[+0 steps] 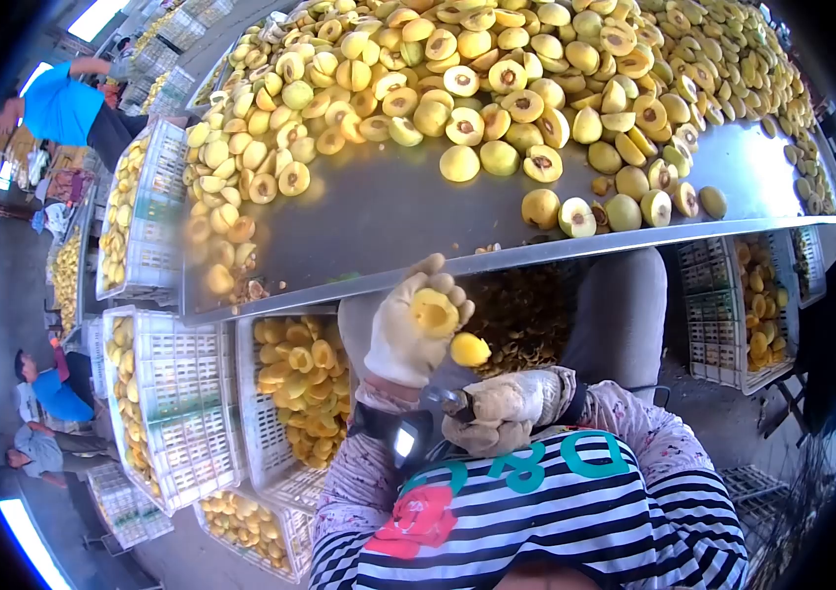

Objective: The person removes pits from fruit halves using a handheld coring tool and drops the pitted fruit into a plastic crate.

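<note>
Far to the left of the hands, a person in a bright blue top (59,106) stands beyond the crates, with a person in a blue top and dark legwear (62,393) and a person in a grey top (41,447) lower down. Nearer the hands stand white slatted plastic crates (182,403) of yellow fruit halves; the closest, a white plastic crate of deep yellow halves (305,383), is just left of the left hand. Ahead of both hands stretches a grey sheet-metal desk (388,216), heaped along its far side with yellow-green fruit halves (477,74), many showing brown centres.

The left hand (410,329), in an off-white glove, is cupped palm up, its fingers curled about a hollowed yellow fruit half (435,313) at the desk's near edge. A dark band with a bright patch (404,439) circles its wrist. Just beside its fingertips is a small yellow fruit piece (470,349); whether they touch cannot be told. The right hand (507,408), in a stained glove, grips a dark metal-ended tool (449,399).

Below the hands, a black-and-white striped garment (536,511) bears teal lettering (516,470), upside down: a "D" and apparently "&". Beyond the right hand lies a brown heap of scraps (526,320); farther right, a white crate of yellow halves (752,305).
</note>
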